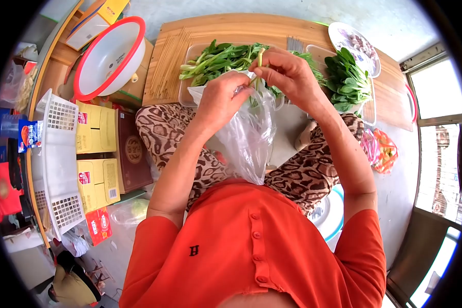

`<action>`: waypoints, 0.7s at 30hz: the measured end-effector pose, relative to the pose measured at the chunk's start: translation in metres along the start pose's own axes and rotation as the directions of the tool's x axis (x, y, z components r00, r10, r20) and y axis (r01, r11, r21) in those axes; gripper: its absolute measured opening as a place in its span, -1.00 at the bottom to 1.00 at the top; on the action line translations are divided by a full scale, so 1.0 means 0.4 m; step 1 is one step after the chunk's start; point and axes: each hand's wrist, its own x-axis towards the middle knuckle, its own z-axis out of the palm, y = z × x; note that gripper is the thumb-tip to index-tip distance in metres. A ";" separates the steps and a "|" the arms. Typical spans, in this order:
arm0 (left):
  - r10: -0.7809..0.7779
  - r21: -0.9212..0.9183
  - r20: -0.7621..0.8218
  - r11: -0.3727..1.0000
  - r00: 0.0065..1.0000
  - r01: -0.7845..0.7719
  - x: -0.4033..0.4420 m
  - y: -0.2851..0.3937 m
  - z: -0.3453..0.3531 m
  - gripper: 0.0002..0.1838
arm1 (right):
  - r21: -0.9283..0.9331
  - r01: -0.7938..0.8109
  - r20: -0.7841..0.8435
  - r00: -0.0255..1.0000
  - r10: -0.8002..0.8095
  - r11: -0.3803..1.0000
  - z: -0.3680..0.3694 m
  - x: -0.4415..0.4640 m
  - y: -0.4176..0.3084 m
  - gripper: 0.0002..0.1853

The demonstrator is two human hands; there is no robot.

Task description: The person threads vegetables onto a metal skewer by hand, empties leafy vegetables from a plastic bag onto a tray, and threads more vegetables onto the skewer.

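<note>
Stem [260, 57] is pinched high by the right hand [288, 72] and low by the left hand [222, 97], above the bag [250, 136], by the greens [208, 64] on the table [251, 25]. Light, close fingertip grips should limit bruising.

Bright daylight is coming through the window [441, 169] on the right, where the panes are glaring nearly white. The wide lens is bending straight edges, and black is closing around the circular view. The central area is looking fairly sharp, while the far left edge is appearing darker and softer. Plastic [250, 133] is catching pale highlights.
</note>
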 end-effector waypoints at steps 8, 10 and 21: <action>0.051 0.160 0.014 0.986 0.999 -0.053 -0.072 -0.040 -0.043 -0.87 | 0.523 0.100 -0.443 0.880 0.170 0.846 -0.258 0.032 -0.069 -0.78; -0.027 0.188 0.031 0.982 0.999 0.021 -0.100 -0.058 -0.074 -0.86 | 0.604 0.214 -0.457 0.882 0.114 0.768 -0.417 0.001 0.014 -0.79; -0.238 -0.201 -0.301 0.962 0.923 0.183 -0.184 -0.129 -0.227 -0.77 | 0.523 0.458 -0.849 0.208 0.486 0.719 -0.965 -0.451 0.458 -0.78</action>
